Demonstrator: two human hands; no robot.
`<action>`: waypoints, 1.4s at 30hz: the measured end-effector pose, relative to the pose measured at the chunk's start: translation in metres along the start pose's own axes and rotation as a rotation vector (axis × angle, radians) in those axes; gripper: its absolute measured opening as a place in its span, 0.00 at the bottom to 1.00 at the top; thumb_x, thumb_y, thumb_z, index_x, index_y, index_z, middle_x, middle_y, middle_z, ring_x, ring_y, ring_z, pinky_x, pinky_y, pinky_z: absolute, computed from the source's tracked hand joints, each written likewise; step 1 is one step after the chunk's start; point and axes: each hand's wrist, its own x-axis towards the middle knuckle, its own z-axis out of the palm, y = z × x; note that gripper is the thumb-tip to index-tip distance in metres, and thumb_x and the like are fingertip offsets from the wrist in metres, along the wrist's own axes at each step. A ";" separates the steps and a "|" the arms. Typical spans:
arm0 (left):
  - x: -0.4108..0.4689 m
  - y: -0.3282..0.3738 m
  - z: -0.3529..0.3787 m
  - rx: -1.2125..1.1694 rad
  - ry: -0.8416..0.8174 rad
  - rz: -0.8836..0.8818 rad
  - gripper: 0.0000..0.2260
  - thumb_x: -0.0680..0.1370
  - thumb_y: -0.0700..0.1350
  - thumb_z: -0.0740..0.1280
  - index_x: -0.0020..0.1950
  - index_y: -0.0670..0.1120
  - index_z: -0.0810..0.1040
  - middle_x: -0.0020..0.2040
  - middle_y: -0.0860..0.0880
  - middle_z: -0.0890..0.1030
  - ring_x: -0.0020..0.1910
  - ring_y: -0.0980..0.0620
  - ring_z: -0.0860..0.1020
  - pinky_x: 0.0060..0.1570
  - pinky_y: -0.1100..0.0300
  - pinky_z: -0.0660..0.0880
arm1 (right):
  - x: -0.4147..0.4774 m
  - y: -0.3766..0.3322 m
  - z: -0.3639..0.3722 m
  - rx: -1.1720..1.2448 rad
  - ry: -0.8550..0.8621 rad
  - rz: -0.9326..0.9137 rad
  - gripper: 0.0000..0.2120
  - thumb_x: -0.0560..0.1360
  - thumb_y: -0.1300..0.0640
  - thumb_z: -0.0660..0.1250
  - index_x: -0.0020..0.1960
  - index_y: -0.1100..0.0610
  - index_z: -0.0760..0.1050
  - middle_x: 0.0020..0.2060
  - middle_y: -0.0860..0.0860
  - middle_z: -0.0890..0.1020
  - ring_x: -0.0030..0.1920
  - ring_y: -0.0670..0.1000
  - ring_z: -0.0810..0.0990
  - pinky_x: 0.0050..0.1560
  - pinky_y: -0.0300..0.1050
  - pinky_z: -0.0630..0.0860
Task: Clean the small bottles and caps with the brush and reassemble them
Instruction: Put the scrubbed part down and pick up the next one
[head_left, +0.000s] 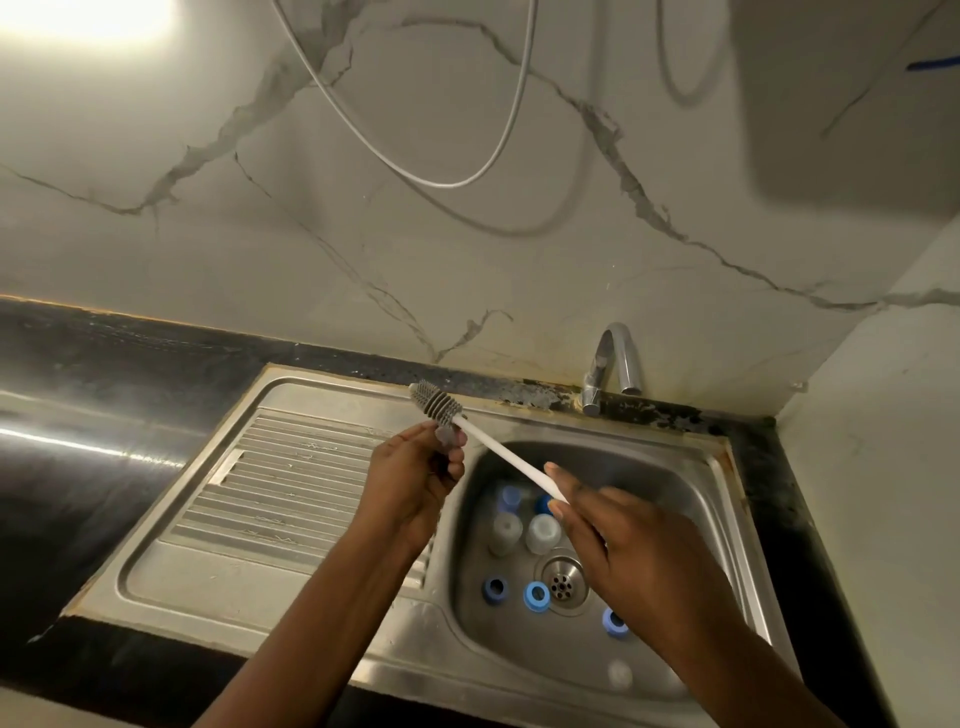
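My right hand (618, 540) grips the white handle of a bottle brush (498, 452) whose grey bristle head points up and to the left. My left hand (421, 478) holds a small greyish piece (448, 434) against the brush just below the bristles; what it is I cannot tell. In the sink basin lie several small translucent bottles (543, 532) and several blue caps (536, 596), grouped around the drain (563, 579).
The steel sink (737, 545) has a ribbed drainboard (270, 478) on the left. A chrome tap (615, 364) stands behind the basin. Black countertop surrounds the sink, with a marble wall behind and a wall close on the right.
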 end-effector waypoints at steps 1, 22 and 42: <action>-0.001 -0.002 0.001 0.007 -0.011 0.005 0.09 0.82 0.31 0.61 0.49 0.36 0.81 0.38 0.43 0.79 0.33 0.51 0.75 0.36 0.61 0.76 | 0.005 -0.002 0.000 -0.005 -0.007 0.009 0.24 0.84 0.38 0.52 0.79 0.38 0.65 0.33 0.40 0.71 0.30 0.42 0.74 0.28 0.34 0.69; 0.012 0.010 -0.007 -0.026 -0.026 0.031 0.07 0.80 0.30 0.62 0.50 0.36 0.79 0.38 0.44 0.78 0.34 0.52 0.75 0.35 0.61 0.76 | 0.009 -0.007 -0.004 0.067 -0.027 0.066 0.28 0.81 0.33 0.47 0.78 0.36 0.65 0.33 0.41 0.73 0.33 0.44 0.77 0.31 0.35 0.72; 0.009 0.007 -0.011 -0.003 -0.047 -0.066 0.09 0.84 0.43 0.68 0.55 0.37 0.82 0.47 0.40 0.84 0.48 0.44 0.84 0.54 0.51 0.84 | 0.018 -0.014 0.005 0.082 -0.079 0.150 0.24 0.85 0.38 0.51 0.80 0.38 0.62 0.42 0.46 0.80 0.37 0.45 0.78 0.40 0.42 0.80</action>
